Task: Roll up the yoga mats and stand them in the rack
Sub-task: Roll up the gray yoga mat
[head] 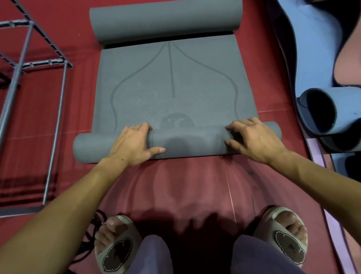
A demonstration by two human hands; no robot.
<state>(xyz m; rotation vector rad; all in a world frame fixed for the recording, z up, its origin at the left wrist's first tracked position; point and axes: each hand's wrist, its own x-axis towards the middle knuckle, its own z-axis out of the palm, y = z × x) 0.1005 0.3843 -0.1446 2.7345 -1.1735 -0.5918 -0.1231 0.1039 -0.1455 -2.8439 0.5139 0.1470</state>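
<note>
Head camera looks straight down on a dark grey foam yoga mat (171,84) lying on the red carpeted floor (189,179), its near end wound into a thin roll (188,141) just in front of the person's feet in pale slide sandals (117,250). Both hands sit on that near roll, set apart toward either side, probably so the pressure stays even and the roll runs straight rather than coning. The left hand (133,143) drapes over the top with fingers curled down the far face and thumb pressed on the near face; the right hand (253,138) mirrors it, fingertips dug in at the crest. Each is clamped round the roll, keeping the winding tight.

The mat's far end is curled into a thicker roll (166,20), so the flat stretch with printed alignment lines lies between two curls. By my judgement the rolling is at an early stage.

A grey metal tube rack (24,68) stands to the left, near the mat, handy for standing it up afterwards. Light blue rolled foam mats (331,109) are piled at the right edge, and black cables (90,235) lie by the left foot.
</note>
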